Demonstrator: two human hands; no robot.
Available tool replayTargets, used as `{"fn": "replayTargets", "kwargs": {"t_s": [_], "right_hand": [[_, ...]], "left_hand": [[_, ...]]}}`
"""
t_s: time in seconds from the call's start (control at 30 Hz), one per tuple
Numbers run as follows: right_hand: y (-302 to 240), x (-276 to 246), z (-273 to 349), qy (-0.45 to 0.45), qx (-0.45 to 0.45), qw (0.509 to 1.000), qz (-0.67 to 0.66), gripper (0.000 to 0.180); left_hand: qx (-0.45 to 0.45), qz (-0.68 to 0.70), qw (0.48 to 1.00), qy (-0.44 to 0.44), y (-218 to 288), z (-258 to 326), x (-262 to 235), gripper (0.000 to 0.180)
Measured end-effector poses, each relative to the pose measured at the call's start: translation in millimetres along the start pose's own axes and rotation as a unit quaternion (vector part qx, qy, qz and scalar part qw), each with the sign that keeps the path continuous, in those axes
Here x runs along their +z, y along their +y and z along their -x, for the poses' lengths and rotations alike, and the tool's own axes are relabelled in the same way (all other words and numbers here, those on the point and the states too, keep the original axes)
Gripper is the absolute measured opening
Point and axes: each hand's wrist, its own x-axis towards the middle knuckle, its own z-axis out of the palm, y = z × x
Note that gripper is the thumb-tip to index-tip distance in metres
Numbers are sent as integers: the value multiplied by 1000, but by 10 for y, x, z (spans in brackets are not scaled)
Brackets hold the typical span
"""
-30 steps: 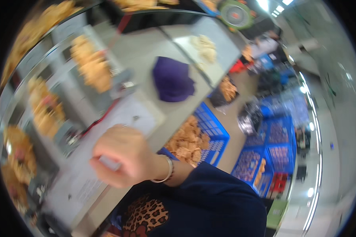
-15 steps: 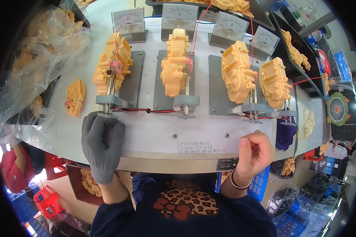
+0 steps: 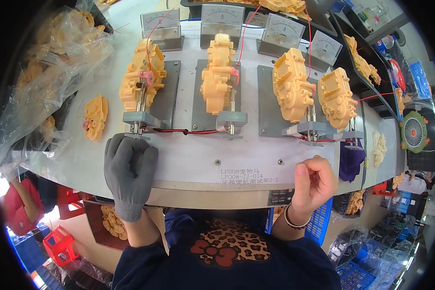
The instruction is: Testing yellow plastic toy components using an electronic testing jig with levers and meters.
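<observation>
My left hand (image 3: 130, 169), in a grey knit glove, is curled closed at the table's front, just below the clamp (image 3: 139, 118) of the leftmost test stand; its fingertips are hidden. My right hand (image 3: 316, 183), bare with a bracelet at the wrist, hovers over the front edge at the right, fingers folded in and nothing visible in them. A yellow plastic gearbox (image 3: 142, 77) with a pink wheel and red wire sits upright on the left stand. Similar gearboxes stand at the centre (image 3: 217, 77), the right (image 3: 292, 87) and the far right (image 3: 338, 99).
Behind the stands is a row of analog meters (image 3: 222, 21). One loose gearbox (image 3: 96, 118) lies at the left beside plastic bags (image 3: 58, 63) of parts. Black trays (image 3: 372, 89) line the right side, near a purple cloth (image 3: 351, 162) and a green fan (image 3: 414, 131).
The whole view has shifted slightly, moving things a little right and up. Both hands keep their poses and places beside the stands.
</observation>
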Motion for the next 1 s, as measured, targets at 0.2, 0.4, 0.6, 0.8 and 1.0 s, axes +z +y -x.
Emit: {"fn": "replayTargets", "kwargs": {"t_s": [0.2,0.4,0.6,0.8,1.0], "right_hand": [[5,1,8,-2,2,1000,9,15],[9,24,10,9,6,1000,-6,15],[-5,-15,15,-2,21,1000,-11,15],[-32,-42,11,13,46,998,-44,14],[-35,-129,-131,-53,-11,998,15,17]], "left_hand": [[-16,11,1000,-11,2,-2,-11,10],[-3,10,1000,-10,-2,-8,-21,10],[-2,19,999,-25,-10,-2,-31,10],[40,-2,995,-87,46,-41,-171,12],[28,-17,990,-140,27,-123,-251,14]]}}
